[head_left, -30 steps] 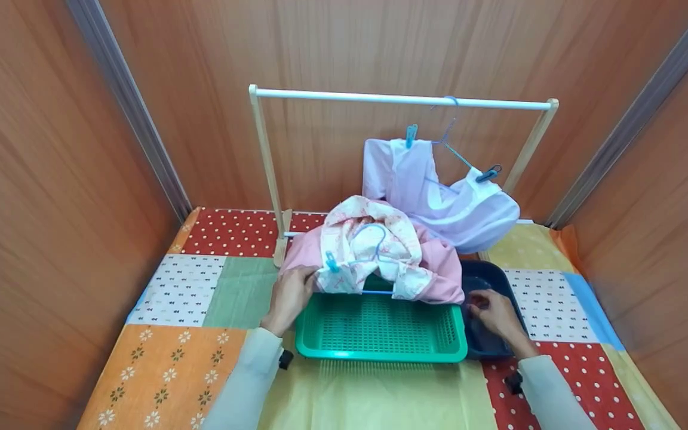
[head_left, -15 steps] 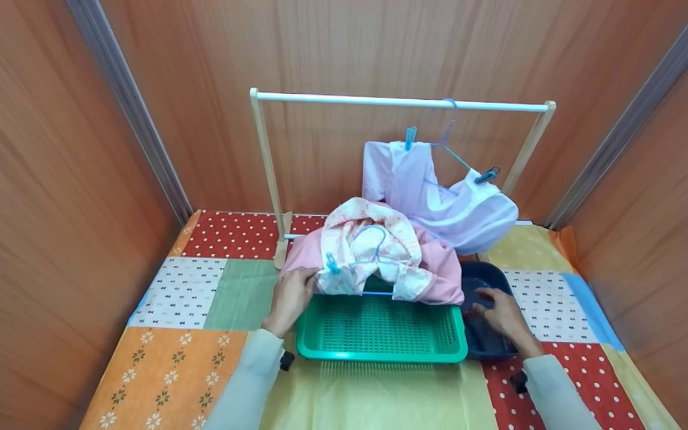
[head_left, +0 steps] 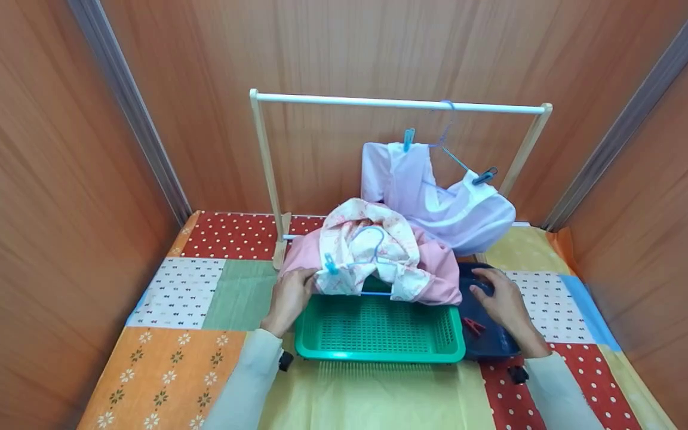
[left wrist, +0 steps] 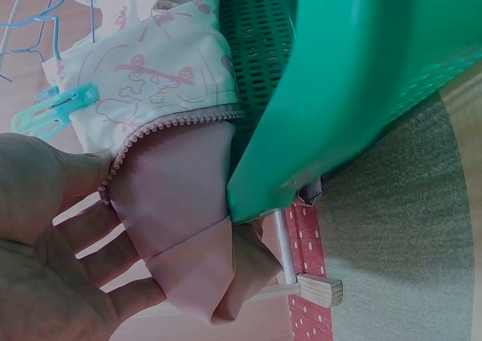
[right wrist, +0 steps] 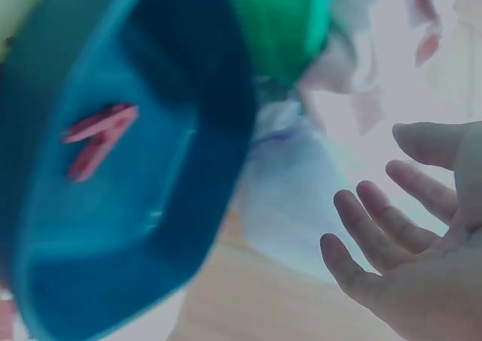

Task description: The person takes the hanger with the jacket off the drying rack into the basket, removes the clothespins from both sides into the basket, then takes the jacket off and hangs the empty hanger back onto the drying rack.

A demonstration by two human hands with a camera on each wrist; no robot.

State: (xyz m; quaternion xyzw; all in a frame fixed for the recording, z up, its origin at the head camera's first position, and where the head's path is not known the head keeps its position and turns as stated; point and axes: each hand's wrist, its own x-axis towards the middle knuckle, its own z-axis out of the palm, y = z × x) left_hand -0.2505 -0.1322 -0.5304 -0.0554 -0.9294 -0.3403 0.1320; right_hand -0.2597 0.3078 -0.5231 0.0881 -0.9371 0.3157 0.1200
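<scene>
A pink shirt (head_left: 439, 272) with a white printed top part lies bunched over the back of a green basket (head_left: 380, 356). A blue hanger (head_left: 378, 245) sits in the shirt, and a light blue clothespin (left wrist: 56, 111) clips its left shoulder. My left hand (head_left: 290, 298) pinches the shoulder edge beside that clothespin, thumb on the beaded trim and fingers behind the cloth. With fingers spread and holding nothing, my right hand (head_left: 504, 301) hovers over a dark blue tray (head_left: 490, 343). Inside the tray lies a red clothespin (right wrist: 102, 139).
Behind the basket stands a rack with a white rod (head_left: 344, 100) on wooden posts. A pale lilac shirt (head_left: 439, 203) hangs tilted from it on a hanger, held by two clothespins. Wood panels (head_left: 33, 179) enclose the patchwork-covered table (head_left: 248, 292) at the back and sides.
My right hand has lifted up and back from inside the tray with its fingers opening, and the red clothespin now shows in the tray. My left hand keeps its hold on the shirt.
</scene>
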